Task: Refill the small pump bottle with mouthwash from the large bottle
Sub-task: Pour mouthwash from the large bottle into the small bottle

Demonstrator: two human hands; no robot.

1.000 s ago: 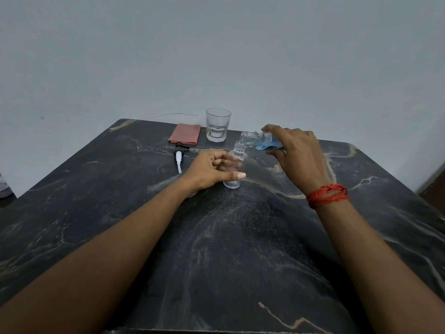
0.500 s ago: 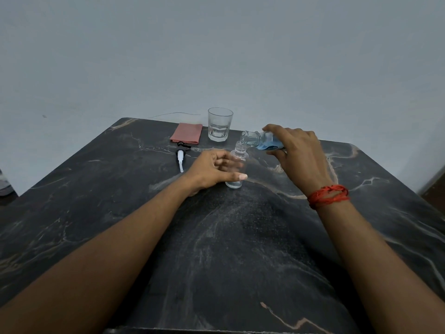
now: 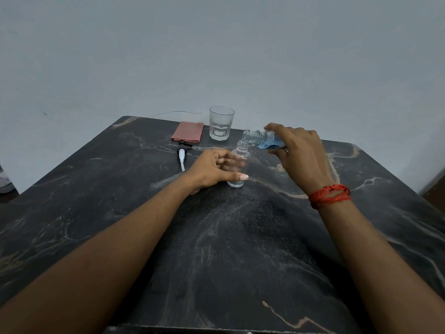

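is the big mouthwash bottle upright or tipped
Tipped: the right hand holds the large bottle nearly sideways, its open mouth at the neck of the small bottle.

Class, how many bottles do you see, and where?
2. The small bottle stands on the table in the left hand; the large bottle is tilted over it in the right hand.

Polished dark marble table (image 3: 240, 249), clear glass tumbler (image 3: 221, 124), matt pink cloth (image 3: 187, 135), clear small bottle (image 3: 240, 162)

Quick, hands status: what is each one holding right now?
Left hand: grips the small clear pump bottle, which stands upright.
Right hand: holds the large clear bottle of blue mouthwash, tilted over the small one's neck.
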